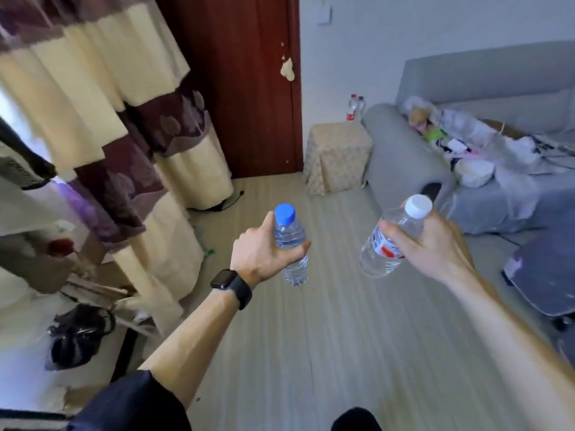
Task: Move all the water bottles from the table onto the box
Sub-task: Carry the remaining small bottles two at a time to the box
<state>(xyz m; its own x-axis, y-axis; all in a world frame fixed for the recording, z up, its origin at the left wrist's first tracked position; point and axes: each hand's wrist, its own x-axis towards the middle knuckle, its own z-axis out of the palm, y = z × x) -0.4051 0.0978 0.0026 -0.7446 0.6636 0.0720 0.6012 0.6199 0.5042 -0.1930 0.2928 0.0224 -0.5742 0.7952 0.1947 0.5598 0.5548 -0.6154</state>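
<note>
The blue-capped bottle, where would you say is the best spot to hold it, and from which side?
Around the upper body, just below the shoulder, coming from the side, as the left hand does now. The blue-capped bottle is slim, round and upright, so thumb and fingers wrap it easily there. The cap looks too small for a steady grip.
</note>
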